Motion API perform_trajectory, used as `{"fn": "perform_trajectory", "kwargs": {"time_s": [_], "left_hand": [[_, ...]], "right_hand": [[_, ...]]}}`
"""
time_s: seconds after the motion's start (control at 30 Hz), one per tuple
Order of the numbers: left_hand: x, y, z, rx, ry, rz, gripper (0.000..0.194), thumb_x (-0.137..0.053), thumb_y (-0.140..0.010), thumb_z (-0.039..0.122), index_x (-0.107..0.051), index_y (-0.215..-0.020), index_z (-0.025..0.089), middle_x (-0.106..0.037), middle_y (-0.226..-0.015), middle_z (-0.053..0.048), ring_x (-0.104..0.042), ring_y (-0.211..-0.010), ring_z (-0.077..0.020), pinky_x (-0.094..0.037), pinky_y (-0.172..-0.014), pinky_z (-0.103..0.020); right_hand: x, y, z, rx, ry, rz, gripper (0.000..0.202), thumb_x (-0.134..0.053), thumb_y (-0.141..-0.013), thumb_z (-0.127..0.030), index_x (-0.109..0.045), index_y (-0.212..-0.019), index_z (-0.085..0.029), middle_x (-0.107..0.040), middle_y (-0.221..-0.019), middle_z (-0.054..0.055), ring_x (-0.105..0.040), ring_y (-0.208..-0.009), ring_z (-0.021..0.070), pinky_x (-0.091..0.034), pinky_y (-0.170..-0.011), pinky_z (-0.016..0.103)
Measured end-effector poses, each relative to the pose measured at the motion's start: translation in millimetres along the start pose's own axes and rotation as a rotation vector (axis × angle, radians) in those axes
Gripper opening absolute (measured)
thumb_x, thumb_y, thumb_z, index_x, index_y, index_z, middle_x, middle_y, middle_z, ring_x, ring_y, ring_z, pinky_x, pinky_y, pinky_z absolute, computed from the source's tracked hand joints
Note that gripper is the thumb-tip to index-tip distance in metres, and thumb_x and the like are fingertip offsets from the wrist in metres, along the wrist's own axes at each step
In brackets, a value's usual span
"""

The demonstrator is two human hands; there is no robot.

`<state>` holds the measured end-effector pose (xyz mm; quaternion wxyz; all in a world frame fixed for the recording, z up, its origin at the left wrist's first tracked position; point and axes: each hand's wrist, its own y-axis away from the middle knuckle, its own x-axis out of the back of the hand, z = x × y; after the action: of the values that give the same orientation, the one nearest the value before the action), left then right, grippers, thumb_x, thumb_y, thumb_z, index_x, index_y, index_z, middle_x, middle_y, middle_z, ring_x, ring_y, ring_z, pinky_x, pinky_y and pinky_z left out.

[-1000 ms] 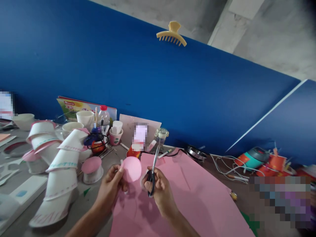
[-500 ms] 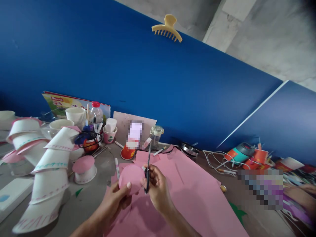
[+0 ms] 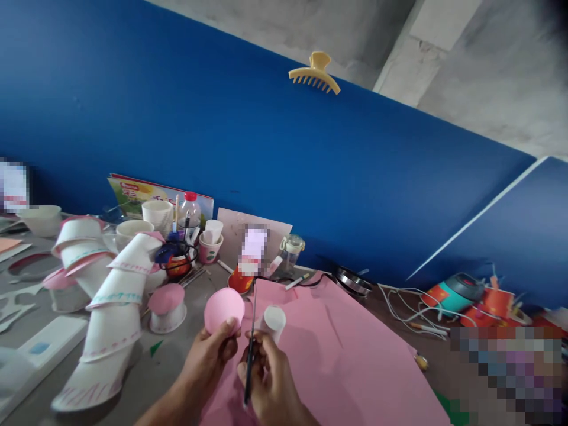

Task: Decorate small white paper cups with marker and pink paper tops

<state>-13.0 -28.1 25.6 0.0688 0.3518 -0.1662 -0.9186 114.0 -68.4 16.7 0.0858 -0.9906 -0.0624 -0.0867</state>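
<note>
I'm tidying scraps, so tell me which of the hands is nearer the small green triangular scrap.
Left. The left hand sits to the right of the green scrap, apart from it; the right hand is farther right, past the left one.

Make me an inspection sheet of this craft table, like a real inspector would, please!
Surface: grey table, with large pink paper spread before the person.
Job's things: pink disc and dark-handled scissors, both held; a small white object shows beside the scissors, but whether it is held is unclear.
Clutter: nested white paper cups with coloured markings at left; red-capped bottle farther back.
Hands: left hand pinches the disc's lower edge; right hand grips the scissors.
Cables: white cables lie loosely tangled at right.
Surroundings: blue partition behind, with a yellow hair claw at its top edge.
</note>
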Motion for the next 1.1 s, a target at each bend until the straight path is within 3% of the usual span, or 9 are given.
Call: {"fn": "perform_trajectory", "kwargs": {"time_s": [0.17, 0.5, 0.8, 1.1], "left_hand": [[7.9, -1, -9, -0.038, -0.12, -0.051, 0.033, -0.085, -0.054, 0.034, -0.059, -0.05, 0.014, -0.043, -0.044, 0.005, -0.035, -0.042, -0.0055, -0.028, -0.041, -0.019], [15.3, -5, -17, -0.058, -0.235, -0.031, 0.04, -0.082, -0.058, 0.04, -0.052, -0.046, 0.017, -0.042, -0.043, 0.005, -0.035, -0.042, -0.0073, -0.03, -0.042, -0.021], [11.6, -1, -19, -0.036, -0.204, -0.036, 0.042, -0.084, -0.056, 0.04, -0.051, -0.043, 0.017, -0.042, -0.039, 0.005, -0.036, -0.037, -0.0074, -0.03, -0.039, -0.021], [4.2, 6, -13, -0.019, -0.237, -0.011, 0.047, -0.085, -0.05, 0.046, -0.048, -0.04, 0.018, -0.043, -0.035, 0.004, -0.037, -0.033, -0.0079, -0.03, -0.037, -0.022]], "right_hand": [[-6, 2, 5, -0.022, 0.1, -0.025, 0.033, -0.06, -0.077, -0.017, -0.061, -0.11, -0.016, -0.059, -0.072, 0.0, -0.052, -0.059, 0.0133, -0.044, -0.056, 0.022], [-8, 3, 5, 0.018, 0.187, -0.021, 0.032, -0.058, -0.077, -0.016, -0.06, -0.109, -0.014, -0.061, -0.071, 0.002, -0.055, -0.058, 0.0145, -0.045, -0.055, 0.022], [-10, 2, 6, 0.054, 0.187, 0.051, 0.028, -0.059, -0.077, -0.017, -0.061, -0.105, -0.016, -0.069, -0.074, 0.004, -0.063, -0.062, 0.0169, -0.049, -0.058, 0.023], [-11, 2, 6, 0.055, 0.145, 0.034, 0.027, -0.059, -0.078, -0.017, -0.061, -0.105, -0.017, -0.071, -0.078, 0.006, -0.066, -0.065, 0.0178, -0.052, -0.06, 0.023]]}}
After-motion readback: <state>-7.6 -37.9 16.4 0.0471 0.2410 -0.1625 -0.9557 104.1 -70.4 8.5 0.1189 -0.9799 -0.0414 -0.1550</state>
